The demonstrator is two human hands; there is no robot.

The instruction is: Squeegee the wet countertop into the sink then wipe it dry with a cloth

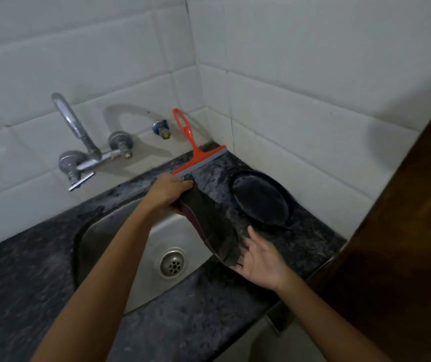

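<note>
Left hand grips the top of a dark cloth, which hangs over the right edge of the steel sink. Right hand is spread wide, palm up, its fingers touching the cloth's lower end. An orange squeegee leans against the tiled wall in the corner, blade on the dark countertop, just beside a black pan
</note>
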